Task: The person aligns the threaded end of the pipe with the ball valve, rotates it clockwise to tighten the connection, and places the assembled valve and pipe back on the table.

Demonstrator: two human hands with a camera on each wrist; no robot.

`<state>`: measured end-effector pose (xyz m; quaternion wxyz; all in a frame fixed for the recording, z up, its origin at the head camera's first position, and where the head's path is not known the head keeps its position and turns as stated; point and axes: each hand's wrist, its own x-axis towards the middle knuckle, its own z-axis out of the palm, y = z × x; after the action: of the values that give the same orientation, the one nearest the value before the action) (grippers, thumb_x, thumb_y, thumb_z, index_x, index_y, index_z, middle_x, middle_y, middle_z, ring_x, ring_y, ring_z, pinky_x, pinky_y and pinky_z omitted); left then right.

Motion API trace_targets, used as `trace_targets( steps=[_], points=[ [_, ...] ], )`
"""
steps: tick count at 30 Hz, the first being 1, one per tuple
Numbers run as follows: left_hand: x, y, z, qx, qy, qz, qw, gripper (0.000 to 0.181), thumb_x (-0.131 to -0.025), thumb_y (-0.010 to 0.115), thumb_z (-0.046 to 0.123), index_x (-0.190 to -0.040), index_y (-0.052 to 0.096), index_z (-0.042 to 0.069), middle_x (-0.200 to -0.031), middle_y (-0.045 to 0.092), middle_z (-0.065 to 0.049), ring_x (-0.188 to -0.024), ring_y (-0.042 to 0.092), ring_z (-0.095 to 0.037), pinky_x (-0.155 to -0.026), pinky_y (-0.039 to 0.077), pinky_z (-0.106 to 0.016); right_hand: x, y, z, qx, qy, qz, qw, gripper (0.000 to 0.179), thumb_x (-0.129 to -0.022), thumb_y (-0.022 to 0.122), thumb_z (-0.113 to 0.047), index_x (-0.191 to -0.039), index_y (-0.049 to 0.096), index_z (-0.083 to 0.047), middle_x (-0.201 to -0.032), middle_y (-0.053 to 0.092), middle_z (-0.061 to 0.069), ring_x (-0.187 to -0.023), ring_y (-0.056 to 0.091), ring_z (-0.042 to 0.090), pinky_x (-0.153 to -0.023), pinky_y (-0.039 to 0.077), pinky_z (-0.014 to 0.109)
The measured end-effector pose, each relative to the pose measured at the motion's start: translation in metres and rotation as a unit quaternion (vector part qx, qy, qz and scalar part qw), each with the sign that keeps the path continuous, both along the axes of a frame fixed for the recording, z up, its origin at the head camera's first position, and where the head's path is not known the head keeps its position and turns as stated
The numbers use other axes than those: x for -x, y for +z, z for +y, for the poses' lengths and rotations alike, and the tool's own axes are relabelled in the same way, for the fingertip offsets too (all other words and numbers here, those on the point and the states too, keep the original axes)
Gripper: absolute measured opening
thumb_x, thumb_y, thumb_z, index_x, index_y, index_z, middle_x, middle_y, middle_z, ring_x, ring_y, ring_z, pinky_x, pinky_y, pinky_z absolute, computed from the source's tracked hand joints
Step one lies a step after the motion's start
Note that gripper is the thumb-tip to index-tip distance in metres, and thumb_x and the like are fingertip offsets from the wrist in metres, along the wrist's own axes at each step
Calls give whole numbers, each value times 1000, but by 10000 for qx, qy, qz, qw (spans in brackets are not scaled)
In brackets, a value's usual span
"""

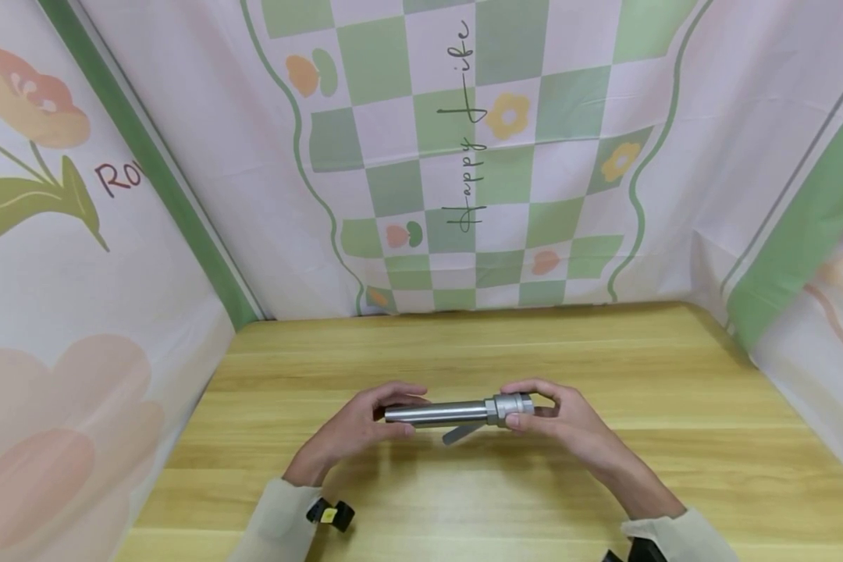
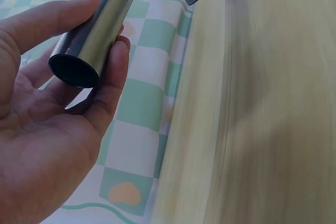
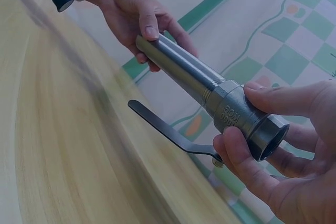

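A shiny metal pipe (image 1: 439, 414) is joined at its right end to a ball valve (image 1: 509, 407), and both are held up over the table. My left hand (image 1: 354, 425) grips the pipe near its free end, thumb on the near side. In the left wrist view the pipe's open, hollow end (image 2: 76, 72) faces the camera. With thumb and fingers my right hand (image 1: 562, 417) holds the valve body. Thread shows where the pipe meets the valve in the right wrist view. The valve's flat lever handle (image 3: 168, 132) slants off below, lying roughly along the pipe.
The wooden table (image 1: 464, 499) stretches under both hands. A checked green and white cloth (image 1: 442, 156) hangs at the back, with printed curtains (image 1: 112, 312) at the sides. A black strap device (image 1: 330, 515) sits on my left wrist.
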<state>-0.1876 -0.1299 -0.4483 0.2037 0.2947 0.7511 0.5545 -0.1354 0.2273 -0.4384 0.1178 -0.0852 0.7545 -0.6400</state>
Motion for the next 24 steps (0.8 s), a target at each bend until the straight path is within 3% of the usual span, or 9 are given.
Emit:
trace_targets(
  steps=[9,18,24],
  points=[
    [1,-1,0,-196,-72,-283,9994,60,-103,76,10,-158,53,4,-151,67,-14,-128,68,-23,-98,60,-25,-1,1,-1,-43,-59,-22,10000,52,-97,83,-17,-143,65,-1,-143,60,30,-111,76,29,-93,65,33],
    [-1,-2,0,-165,-33,-538,9984,54,-103,76,10,-154,60,12,-153,65,-14,-124,68,-23,-96,64,-31,0,2,-1,91,31,44,9999,55,-98,82,-16,-145,62,3,-143,60,30,-111,76,29,-92,65,32],
    [0,-1,0,-226,-43,-606,9979,50,-106,72,16,-153,59,5,-152,64,-15,-122,67,-22,-95,65,-36,0,2,-1,42,6,31,10000,53,-98,82,-16,-144,63,1,-142,61,29,-110,76,29,-93,65,33]
  ],
)
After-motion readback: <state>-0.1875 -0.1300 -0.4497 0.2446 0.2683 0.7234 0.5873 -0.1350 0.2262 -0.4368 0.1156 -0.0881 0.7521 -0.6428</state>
